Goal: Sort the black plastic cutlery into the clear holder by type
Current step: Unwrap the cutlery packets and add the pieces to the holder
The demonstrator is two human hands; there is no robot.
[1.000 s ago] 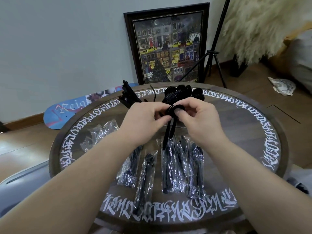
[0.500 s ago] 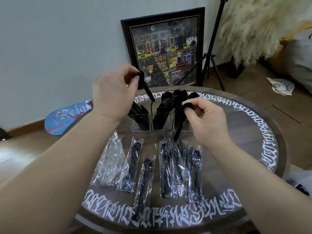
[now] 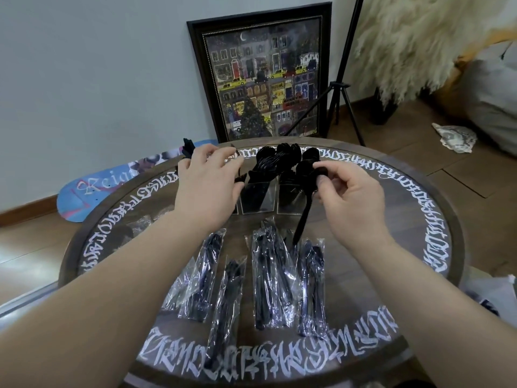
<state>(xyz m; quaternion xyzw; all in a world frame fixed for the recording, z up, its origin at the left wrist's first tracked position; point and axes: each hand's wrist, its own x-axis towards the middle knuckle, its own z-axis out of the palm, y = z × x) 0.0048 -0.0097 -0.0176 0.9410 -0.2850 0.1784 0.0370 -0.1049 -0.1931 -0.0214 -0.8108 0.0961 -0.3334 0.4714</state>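
A round table (image 3: 419, 208) with white lettering carries wrapped cutlery packs (image 3: 268, 278) up front and the clear holder (image 3: 258, 200) behind — already bristling with black pieces. The left hand (image 3: 208, 186) hovers over the holder's left end, fingers loosely spread, while the right hand (image 3: 349, 197) pinches a black spoon (image 3: 306, 208) by its bowl — handle hanging just beside the holder's right compartment.

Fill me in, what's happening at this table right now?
A person is sorting black plastic cutlery into a clear holder at the far side of the round table. The right hand pinches a black spoon by its bowl, handle hanging down, just in front of the holder's right compartment. The left hand hovers with relaxed fingers over the holder's left side. Several wrapped cutlery packets lie unopened nearer the person.
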